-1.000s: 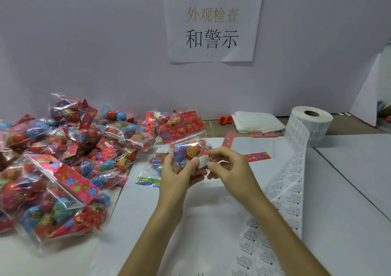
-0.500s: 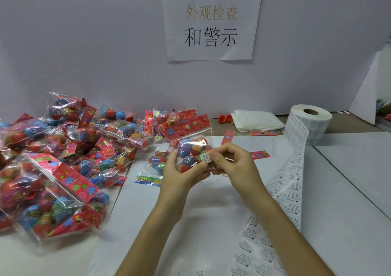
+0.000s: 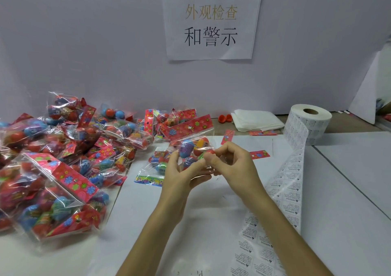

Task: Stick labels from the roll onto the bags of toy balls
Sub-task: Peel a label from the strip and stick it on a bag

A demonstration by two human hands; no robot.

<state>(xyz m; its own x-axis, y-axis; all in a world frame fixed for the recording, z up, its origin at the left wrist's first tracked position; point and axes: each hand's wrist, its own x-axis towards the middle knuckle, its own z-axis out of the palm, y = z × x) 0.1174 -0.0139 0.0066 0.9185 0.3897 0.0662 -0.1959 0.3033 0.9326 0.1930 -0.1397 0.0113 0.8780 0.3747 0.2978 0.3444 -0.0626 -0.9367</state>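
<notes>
I see the bag of toy balls [image 3: 191, 146] held up off the bench [image 3: 349, 191], straight in front of me, caught between both hands. My left hand [image 3: 179, 176] cups it from below, its fingers [image 3: 196, 175] curled round the clear plastic and the thumb on the front. My right hand [image 3: 234, 165] meets it at the right edge, fingers [image 3: 227, 146] bent, thumb and forefinger pinching the film. I cannot make out a label under that thumb. The label roll [image 3: 310, 123] stands well to the right, its strip [image 3: 289, 182] trailing down beside my right forearm. More bags [image 3: 63, 159] lie heaped on the left.
</notes>
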